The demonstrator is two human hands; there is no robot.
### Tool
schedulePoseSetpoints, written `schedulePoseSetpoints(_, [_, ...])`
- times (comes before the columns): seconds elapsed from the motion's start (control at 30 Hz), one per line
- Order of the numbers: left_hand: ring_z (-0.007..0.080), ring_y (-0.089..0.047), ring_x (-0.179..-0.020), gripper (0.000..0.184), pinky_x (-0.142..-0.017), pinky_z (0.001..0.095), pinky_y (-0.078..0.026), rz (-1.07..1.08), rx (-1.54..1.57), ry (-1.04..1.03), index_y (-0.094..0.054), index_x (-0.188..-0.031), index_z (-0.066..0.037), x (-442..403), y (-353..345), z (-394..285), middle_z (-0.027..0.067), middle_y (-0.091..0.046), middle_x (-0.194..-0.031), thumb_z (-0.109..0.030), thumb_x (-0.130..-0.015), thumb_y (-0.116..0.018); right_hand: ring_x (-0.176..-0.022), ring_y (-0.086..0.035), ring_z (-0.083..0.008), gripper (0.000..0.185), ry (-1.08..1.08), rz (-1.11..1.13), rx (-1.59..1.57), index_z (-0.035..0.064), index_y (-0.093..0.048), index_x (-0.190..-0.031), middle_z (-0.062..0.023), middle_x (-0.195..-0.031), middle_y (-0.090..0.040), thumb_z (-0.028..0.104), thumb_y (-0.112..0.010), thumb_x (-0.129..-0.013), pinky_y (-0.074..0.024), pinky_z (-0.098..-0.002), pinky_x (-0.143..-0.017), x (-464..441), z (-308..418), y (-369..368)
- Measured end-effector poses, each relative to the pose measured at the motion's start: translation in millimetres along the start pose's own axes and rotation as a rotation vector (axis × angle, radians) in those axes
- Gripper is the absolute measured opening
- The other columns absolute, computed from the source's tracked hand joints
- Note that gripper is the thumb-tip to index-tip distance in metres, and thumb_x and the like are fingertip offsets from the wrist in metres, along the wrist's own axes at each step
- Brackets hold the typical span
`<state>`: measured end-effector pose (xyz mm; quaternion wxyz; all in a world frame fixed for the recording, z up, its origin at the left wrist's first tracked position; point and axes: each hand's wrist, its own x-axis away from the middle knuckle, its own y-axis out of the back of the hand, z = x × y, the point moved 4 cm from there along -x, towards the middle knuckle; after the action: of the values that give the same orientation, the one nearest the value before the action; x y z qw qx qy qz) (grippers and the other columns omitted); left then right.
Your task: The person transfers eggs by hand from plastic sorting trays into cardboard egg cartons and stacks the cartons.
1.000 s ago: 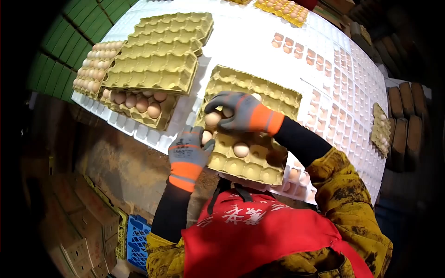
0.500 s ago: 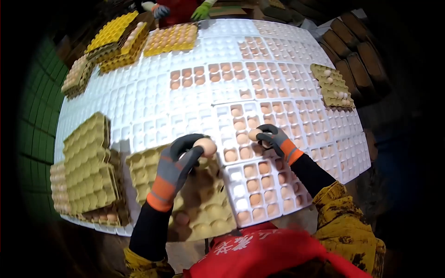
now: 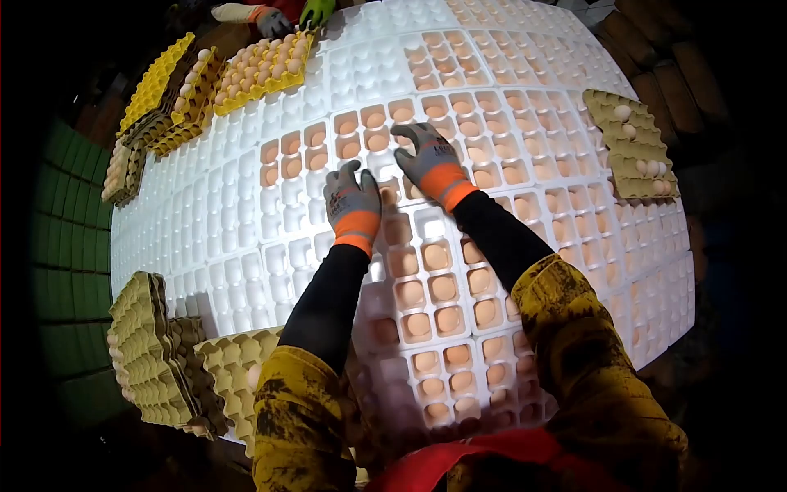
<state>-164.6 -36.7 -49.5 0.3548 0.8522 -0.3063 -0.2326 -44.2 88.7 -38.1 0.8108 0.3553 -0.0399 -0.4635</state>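
Note:
Both my hands wear grey and orange gloves and reach over white trays (image 3: 283,261) with square cells. My left hand (image 3: 352,203) is above cells at the centre, its fingers slightly bent and apart, with no egg visible in it. Just to its right, my right hand (image 3: 430,162) has its thumb and fingers apart over the tray, also with no egg visible. An egg (image 3: 389,192) sits in a cell between the hands. Two rows of eggs (image 3: 348,149) lie just beyond them, and more eggs (image 3: 443,287) fill cells nearer me.
Pulp trays (image 3: 147,348) are stacked at the left, beside another pulp tray (image 3: 234,361). Yellow trays with eggs (image 3: 262,70) stand at the far left, near a co-worker's gloved hands (image 3: 273,22). A pulp tray holding several eggs (image 3: 635,148) lies at the right.
Both hands have moved forward over the white trays, away from the near pulp tray. The eggs they held half a second ago no longer show in them. The view has shifted.

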Motion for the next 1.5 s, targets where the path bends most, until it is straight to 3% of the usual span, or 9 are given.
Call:
schedulePoseSetpoints(0.13, [0.027,-0.054,-0.121,0.034,-0.104,0.0431,-0.04,0.183,-0.221,-0.092,-0.065,-0.121,-0.017,0.8,-10.4,15.4,0.0073,-0.062,-0.127,-0.021,-0.089,-0.056,-0.125,-0.052,-0.0347,0.04,0.191,0.053,0.001,0.0139,-0.059,-0.13,-0.0148,-0.137,-0.055,0.028,-0.058,-0.092,-0.0407,-0.0452,-0.106,-6.7,11.3,-38.4])
schedulePoseSetpoints(0.23, [0.0276,-0.057,-0.124,0.038,-0.103,0.0369,-0.044,0.059,0.195,0.047,-0.065,-0.126,-0.013,-11.3,-1.2,32.7,0.0127,-0.063,-0.13,-0.027,-0.091,-0.061,-0.125,-0.053,-0.0322,0.039,0.325,-0.02,0.083,0.0165,-0.059,-0.131,-0.0129,-0.135,-0.058,0.03,-0.056,-0.095,-0.0391,-0.0466,-0.107,-0.7,3.3,-55.2])
schedulePoseSetpoints(0.43, [0.0258,-0.056,-0.126,0.042,-0.11,0.0369,-0.041,0.183,0.477,-0.415,-0.053,-0.135,0.005,18.7,233.5,-24.0,0.0175,-0.058,-0.136,-0.021,-0.104,-0.042,-0.102,-0.065,-0.0246,0.031,0.143,-0.038,-0.468,0.0103,-0.065,-0.123,-0.0117,-0.114,-0.067,0.014,-0.065,-0.092,-0.0526,-0.0354,-0.086,59.4,84.6,-2.2])
schedulePoseSetpoints(0.63, [0.0229,-0.065,-0.109,0.033,-0.098,0.0349,-0.05,-0.061,0.495,0.074,-0.063,-0.122,0.005,144.9,353.9,76.5,0.0148,-0.069,-0.114,-0.016,-0.102,-0.048,-0.085,-0.064,-0.0219,0.025,0.255,0.551,-0.464,0.0126,-0.069,-0.112,-0.0054,-0.095,-0.067,0.012,-0.071,-0.086,-0.0535,-0.0347,-0.074,181.3,227.4,-14.8])
schedulePoseSetpoints(0.83, [0.021,-0.063,-0.107,0.027,-0.099,0.0336,-0.046,0.013,0.32,0.342,-0.064,-0.12,0.002,271.7,406.4,127.1,0.0098,-0.067,-0.115,-0.007,-0.095,-0.056,-0.099,-0.061,-0.0285,0.036,0.547,0.503,0.028,0.0163,-0.063,-0.119,-0.0052,-0.108,-0.064,0.035,-0.064,-0.088,-0.0513,-0.0426,-0.083,221.4,303.6,-93.5])
schedulePoseSetpoints(0.97, [0.0284,-0.06,-0.113,0.038,-0.098,0.0393,-0.045,0.189,0.029,-0.157,-0.065,-0.119,-0.006,311.2,402.5,112.0,0.0127,-0.064,-0.118,-0.007,-0.082,-0.07,-0.098,-0.06,-0.0305,0.038,0.517,0.485,0.293,0.0125,-0.063,-0.118,-0.0076,-0.106,-0.064,0.038,-0.06,-0.089,-0.0502,-0.0443,-0.084,225.7,318.1,-135.7])
schedulePoseSetpoints(1.13, [0.0313,-0.058,-0.107,0.044,-0.092,0.0439,-0.043,0.324,-0.358,-0.414,-0.063,-0.119,-0.011,323.7,367.5,126.0,0.0117,-0.062,-0.119,-0.016,-0.076,-0.073,-0.09,-0.064,-0.0111,0.033,-0.228,0.609,-0.753,0.0036,-0.065,-0.121,-0.0063,-0.106,-0.068,0.02,-0.062,-0.092,-0.0543,-0.0267,-0.073,236.4,322.4,-91.3])
schedulePoseSetpoints(1.3, [0.0301,-0.057,-0.106,0.039,-0.092,0.0429,-0.042,0.305,-0.271,-0.493,-0.064,-0.111,-0.012,317.2,371.5,123.6,0.0089,-0.062,-0.119,-0.015,-0.074,-0.074,-0.124,-0.057,-0.0309,0.049,-0.553,0.662,-1.545,0.0053,-0.037,-0.149,-0.0173,-0.137,-0.05,0.026,-0.045,-0.105,-0.0562,-0.0402,-0.098,282.8,308.5,-61.4])
schedulePoseSetpoints(1.5, [0.0308,-0.059,-0.101,0.044,-0.09,0.0418,-0.043,0.28,-0.118,-0.52,-0.063,-0.112,-0.011,318.8,375.7,122.7,0.0077,-0.066,-0.11,-0.013,-0.07,-0.077,-0.13,-0.052,-0.0349,0.052,-0.619,0.528,-1.85,0.0108,-0.031,-0.153,-0.0164,-0.137,-0.052,0.011,-0.045,-0.103,-0.0517,-0.0438,-0.104,304.3,311.2,-36.3])
